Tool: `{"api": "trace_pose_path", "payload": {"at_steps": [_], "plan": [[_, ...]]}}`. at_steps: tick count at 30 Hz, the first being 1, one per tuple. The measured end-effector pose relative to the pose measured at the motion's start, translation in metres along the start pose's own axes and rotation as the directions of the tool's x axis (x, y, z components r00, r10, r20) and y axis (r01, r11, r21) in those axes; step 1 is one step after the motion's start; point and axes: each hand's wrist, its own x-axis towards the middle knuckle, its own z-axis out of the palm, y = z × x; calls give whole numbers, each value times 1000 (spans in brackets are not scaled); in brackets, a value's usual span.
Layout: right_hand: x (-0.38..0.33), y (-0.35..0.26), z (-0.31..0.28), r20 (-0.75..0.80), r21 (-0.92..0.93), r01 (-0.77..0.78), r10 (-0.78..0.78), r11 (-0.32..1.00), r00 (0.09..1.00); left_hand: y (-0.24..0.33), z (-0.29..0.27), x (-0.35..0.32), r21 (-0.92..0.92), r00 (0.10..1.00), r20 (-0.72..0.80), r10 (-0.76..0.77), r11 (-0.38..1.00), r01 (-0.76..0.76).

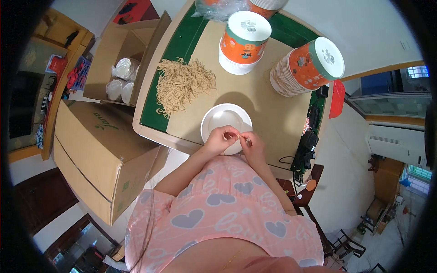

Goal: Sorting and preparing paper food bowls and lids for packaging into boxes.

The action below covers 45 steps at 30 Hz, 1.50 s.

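My left hand (222, 139) and my right hand (251, 146) meet fingertip to fingertip over the near side of a white round bowl (220, 114). Both are closed in a pinch. Between them is a tiny tan bit, too small to name, similar in colour to the loose tan strings nearby. That tangled heap of strings (184, 86) lies on the table to the left of the bowl. The bowl sits at the table's near edge, against my pink dress (218, 200); my fingers and wrists hide part of its rim.
Upside-down stacks of orange and green paper tubs (248, 43) (314, 63) stand behind the bowl. Black cables and adapters (306, 148) line the table's right edge. An open carton (107, 68) and a large cardboard box (100, 150) are on the left.
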Motion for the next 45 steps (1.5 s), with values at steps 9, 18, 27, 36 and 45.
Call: {"api": "trace_pose_path", "payload": {"at_steps": [9, 18, 27, 36, 45], "plan": [[-2, 3, 3, -44, -6, -42, 42, 999, 998, 1, 1, 0, 78, 999, -50, -8, 997, 12], [0, 5, 2, -12, -18, 76, -76, 997, 997, -3, 2, 2, 76, 996, -77, -35, 996, 41], [-1, 11, 6, -52, -4, 116, -116, 993, 992, -3, 0, 1, 98, 995, -87, -40, 994, 48], [-5, 6, 2, -25, -68, 131, -133, 989, 991, 3, 0, -3, 135, 996, -79, -42, 990, 52], [-3, 6, 2, -33, 107, -13, 16, 994, 999, 23, -1, 0, 215, 993, -122, -1, 976, 28]]}}
